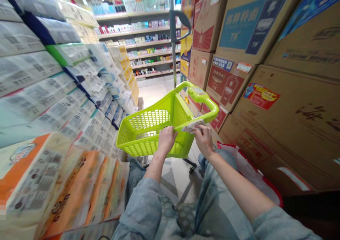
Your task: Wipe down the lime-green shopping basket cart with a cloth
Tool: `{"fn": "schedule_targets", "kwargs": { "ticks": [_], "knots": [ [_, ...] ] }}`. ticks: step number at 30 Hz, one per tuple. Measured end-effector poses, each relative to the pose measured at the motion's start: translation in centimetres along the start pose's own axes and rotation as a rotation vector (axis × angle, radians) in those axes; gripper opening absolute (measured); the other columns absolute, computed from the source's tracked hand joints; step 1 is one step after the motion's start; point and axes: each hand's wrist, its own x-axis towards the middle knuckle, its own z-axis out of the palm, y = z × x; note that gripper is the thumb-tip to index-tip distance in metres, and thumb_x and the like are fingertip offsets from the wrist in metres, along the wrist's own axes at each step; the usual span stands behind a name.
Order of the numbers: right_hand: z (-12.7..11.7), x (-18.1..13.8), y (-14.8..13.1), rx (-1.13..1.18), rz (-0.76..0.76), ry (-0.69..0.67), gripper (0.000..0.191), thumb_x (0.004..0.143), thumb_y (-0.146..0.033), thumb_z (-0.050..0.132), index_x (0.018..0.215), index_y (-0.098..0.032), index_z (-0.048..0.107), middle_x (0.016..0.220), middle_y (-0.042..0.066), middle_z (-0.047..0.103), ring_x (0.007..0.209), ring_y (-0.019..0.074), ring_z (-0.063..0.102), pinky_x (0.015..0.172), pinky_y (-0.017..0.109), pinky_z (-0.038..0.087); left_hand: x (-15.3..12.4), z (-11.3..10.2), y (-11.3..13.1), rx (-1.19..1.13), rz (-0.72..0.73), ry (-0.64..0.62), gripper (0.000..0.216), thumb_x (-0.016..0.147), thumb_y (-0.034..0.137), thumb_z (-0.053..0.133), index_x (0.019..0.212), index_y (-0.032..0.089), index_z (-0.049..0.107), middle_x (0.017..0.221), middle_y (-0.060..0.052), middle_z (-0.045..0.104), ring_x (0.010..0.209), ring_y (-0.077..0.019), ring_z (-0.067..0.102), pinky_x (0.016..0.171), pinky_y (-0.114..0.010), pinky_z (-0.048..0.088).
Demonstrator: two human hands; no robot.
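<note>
A lime-green shopping cart (143, 146) with perforated walls stands sideways in front of me, and its basket looks bare inside. My left hand (166, 140) is closed over the near rim of the basket. Just to the right, my right hand (204, 139) pinches a crumpled, pale patterned cloth (193, 126) against the rim near the handle. The looped green handle (212, 107) rises at the right end of the cart. A dark caster (192, 169) shows under the basket.
Stacked tissue packs (34, 101) line the left, with orange-and-cream packs (79, 187) close by. Tall cardboard cartons (287, 126) wall the right side. A red-edged white container (255, 172) sits by my right knee. A grey pole (172, 48) and stocked shelves (148, 43) stand ahead.
</note>
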Motion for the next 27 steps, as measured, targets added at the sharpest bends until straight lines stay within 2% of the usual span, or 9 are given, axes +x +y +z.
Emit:
{"fn": "schedule_targets", "kwargs": {
  "ticks": [3, 7, 12, 15, 19, 23, 27],
  "knots": [
    [0.7, -1.3, 0.2, 0.137, 0.112, 0.030, 0.018, 0.088, -0.027, 0.047, 0.093, -0.022, 0.064, 0.109, 0.009, 0.051, 0.108, 0.0214, 0.048, 0.095, 0.040, 0.045, 0.3, -0.1, 0.1, -0.003, 0.011, -0.031, 0.022, 0.092, 0.035, 0.041, 0.104, 0.019, 0.052, 0.099, -0.007, 0.060, 0.097, -0.0216, 0.053, 0.079, -0.033, 0.037],
    [1.5, -1.4, -1.3, 0.251, 0.345, 0.144, 0.023, 0.090, -0.032, 0.043, 0.107, -0.020, 0.054, 0.121, 0.012, 0.044, 0.117, 0.0221, 0.046, 0.099, 0.042, 0.040, 0.4, 0.0, 0.5, -0.009, 0.017, -0.008, 0.023, 0.092, 0.032, 0.041, 0.107, 0.019, 0.052, 0.102, -0.008, 0.060, 0.099, -0.0220, 0.052, 0.081, -0.033, 0.038],
    [4.8, -1.4, -3.6, 0.411, 0.532, 0.184, 0.031, 0.094, -0.035, 0.030, 0.117, -0.018, 0.042, 0.122, 0.015, 0.046, 0.115, 0.0209, 0.047, 0.099, 0.042, 0.037, 0.3, 0.3, 1.0, 0.000, 0.011, 0.020, 0.024, 0.091, 0.031, 0.041, 0.109, 0.018, 0.051, 0.104, -0.008, 0.060, 0.100, -0.0223, 0.053, 0.084, -0.034, 0.038],
    [7.4, -3.6, -3.4, 0.405, 0.623, 0.217, 0.027, 0.093, -0.034, 0.030, 0.111, -0.018, 0.043, 0.116, 0.013, 0.048, 0.107, 0.0193, 0.049, 0.096, 0.040, 0.038, 0.3, 0.4, 1.2, 0.004, 0.010, 0.022, 0.024, 0.091, 0.029, 0.040, 0.110, 0.018, 0.051, 0.107, -0.008, 0.060, 0.101, -0.0223, 0.053, 0.084, -0.034, 0.038],
    [9.9, -8.0, -2.0, 0.446, 0.710, 0.179, 0.025, 0.091, -0.034, 0.034, 0.108, -0.019, 0.043, 0.102, 0.007, 0.051, 0.096, 0.0166, 0.052, 0.088, 0.034, 0.042, 0.5, 0.6, 1.2, 0.008, 0.010, 0.025, 0.025, 0.091, 0.028, 0.040, 0.112, 0.019, 0.050, 0.107, -0.008, 0.060, 0.101, -0.0223, 0.053, 0.085, -0.034, 0.039],
    [10.1, -9.4, -1.3, 0.468, 0.756, 0.105, 0.024, 0.090, -0.036, 0.035, 0.105, -0.019, 0.043, 0.092, 0.005, 0.052, 0.086, 0.0154, 0.054, 0.082, 0.032, 0.045, 0.7, 0.8, 1.3, -0.008, 0.022, 0.028, 0.028, 0.088, 0.022, 0.041, 0.115, 0.017, 0.050, 0.105, -0.009, 0.060, 0.100, -0.0233, 0.053, 0.084, -0.036, 0.040],
    [8.6, -6.0, -1.7, 0.445, 0.701, 0.175, 0.025, 0.090, -0.035, 0.037, 0.110, -0.020, 0.041, 0.103, 0.008, 0.053, 0.097, 0.0174, 0.054, 0.088, 0.035, 0.044, 0.8, 0.9, 1.4, -0.067, 0.038, 0.051, 0.038, 0.084, 0.014, 0.040, 0.122, 0.018, 0.047, 0.107, -0.009, 0.060, 0.103, -0.0236, 0.053, 0.088, -0.037, 0.040]
  ]
}}
